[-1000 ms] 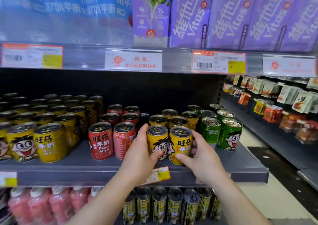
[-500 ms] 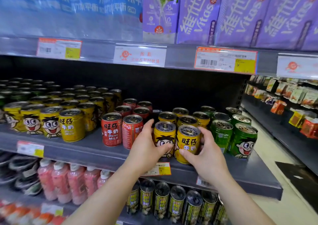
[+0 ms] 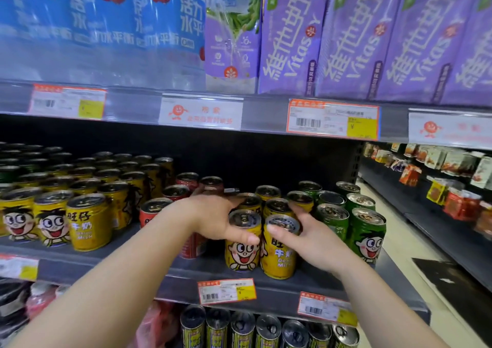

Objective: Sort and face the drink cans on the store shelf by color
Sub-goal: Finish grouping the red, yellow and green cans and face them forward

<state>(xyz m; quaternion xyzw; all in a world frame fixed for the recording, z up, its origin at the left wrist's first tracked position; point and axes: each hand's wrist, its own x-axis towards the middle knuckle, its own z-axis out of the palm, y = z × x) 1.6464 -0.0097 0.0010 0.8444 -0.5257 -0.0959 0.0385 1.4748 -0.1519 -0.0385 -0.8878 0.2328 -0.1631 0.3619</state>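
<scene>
Two yellow cans stand side by side at the front of the middle shelf [image 3: 266,298]. My left hand [image 3: 215,221] wraps the left yellow can [image 3: 242,251], whose cartoon face points at me. My right hand [image 3: 310,237] grips the right yellow can [image 3: 279,257], thumb across its rim, its lettering facing front. More yellow cans [image 3: 275,205] line up behind them. Red cans [image 3: 153,210] sit to the left, partly hidden by my left forearm. Green cans [image 3: 367,237] stand to the right. A large block of yellow cans [image 3: 87,222] fills the shelf's left part.
Purple drink cartons [image 3: 346,41] and blue bottle packs [image 3: 106,28] sit on the shelf above. Dark cans [image 3: 242,331] lie on the shelf below, with pink bottles at the lower left. An aisle floor [image 3: 394,241] and another snack shelf run along the right.
The left yellow can has turned so its face now points forward. Both hands stay on the front pair, shifted higher round the rims. The camera has moved closer and left.
</scene>
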